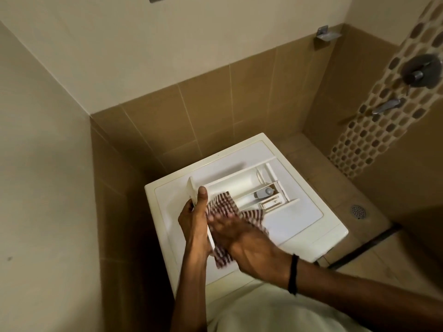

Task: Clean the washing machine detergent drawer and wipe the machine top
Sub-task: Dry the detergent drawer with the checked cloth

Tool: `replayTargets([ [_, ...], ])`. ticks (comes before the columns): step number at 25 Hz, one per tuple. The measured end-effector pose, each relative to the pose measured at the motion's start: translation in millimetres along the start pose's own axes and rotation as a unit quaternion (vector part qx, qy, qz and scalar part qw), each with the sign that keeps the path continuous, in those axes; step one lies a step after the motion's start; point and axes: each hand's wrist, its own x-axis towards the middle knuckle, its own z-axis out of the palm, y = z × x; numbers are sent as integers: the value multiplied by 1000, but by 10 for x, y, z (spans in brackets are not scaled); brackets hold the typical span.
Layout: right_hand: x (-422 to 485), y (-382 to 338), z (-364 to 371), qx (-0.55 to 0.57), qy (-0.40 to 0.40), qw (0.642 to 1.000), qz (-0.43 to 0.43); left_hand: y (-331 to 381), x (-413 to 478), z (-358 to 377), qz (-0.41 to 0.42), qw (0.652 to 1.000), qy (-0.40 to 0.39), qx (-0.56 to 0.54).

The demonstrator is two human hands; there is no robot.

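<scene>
The white detergent drawer (249, 185) lies removed on the washing machine top (294, 219), its compartments facing up and a grey siphon cap inside at the right. My left hand (194, 216) grips the drawer's front panel at its left end. My right hand (242, 240) presses a red-and-white checked cloth (223, 207) against the inside of that front panel and the nearest compartment. The cloth's lower end hangs out below my right palm. A black band circles my right wrist.
The machine stands in a tiled corner, walls close on the left and behind. A shower valve (422, 70) and a tap (387, 106) are on the right wall. A floor drain (358, 211) and a dark floor channel lie to the right of the machine.
</scene>
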Motion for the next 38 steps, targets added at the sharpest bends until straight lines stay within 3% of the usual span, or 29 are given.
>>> replayTargets([
  [2, -158, -25, 15, -22, -10, 1000, -17, -18, 42, -23, 0, 1000, -8, 3],
  [6, 249, 90, -122, 5, -18, 995, 101, -74, -71, 99, -17, 999, -25, 12],
  [10, -36, -84, -67, -38, -66, 997, 20, -85, -3, 55, -26, 1000, -6, -5],
  [14, 187, 54, -191, 36, -65, 990, 120, -92, -98, 156, -10, 1000, -12, 2],
  [17, 29, -34, -228, 8, -55, 998, 35, -71, -60, 129, 15, 1000, -8, -3],
  [18, -100, -55, -264, 39, -68, 997, 14, -51, -34, 92, 28, 1000, -11, -6],
  [19, -206, -39, -351, 124, -79, 988, 49, -23, -32, 66, 50, 999, -16, 2],
  [20, -255, -8, -466, 239, -84, 958, 137, -19, -34, 45, 88, 996, -24, 26],
  [22, -220, 109, -706, 427, -70, 836, 337, -3, -85, 11, 161, 982, -38, 87],
  [24, -154, 239, -870, 489, 48, 744, 454, -45, -119, -11, 211, 969, -28, 125],
  [25, -136, 295, -925, 495, 119, 712, 483, -68, -131, -7, 230, 964, -21, 130],
  [26, -110, 350, -960, 473, 186, 705, 495, -96, -133, -2, 243, 960, -12, 135],
  [28, -56, 446, -918, 407, 261, 739, 469, -117, -158, 11, 271, 953, 4, 138],
  [29, -34, 466, -860, 392, 260, 768, 436, -116, -178, 24, 279, 950, 14, 140],
  [32, -28, 418, -459, 209, 124, 914, 325, -102, -243, 48, 299, 942, 32, 149],
  [33, -43, 436, -330, 119, 72, 942, 305, -119, -257, 50, 324, 931, 36, 165],
  [35, -34, 479, -194, 57, -7, 940, 336, -159, -284, 51, 369, 906, 51, 200],
  [38, 75, 465, -169, 92, -7, 929, 359, -173, -276, 73, 380, 901, 70, 197],
])
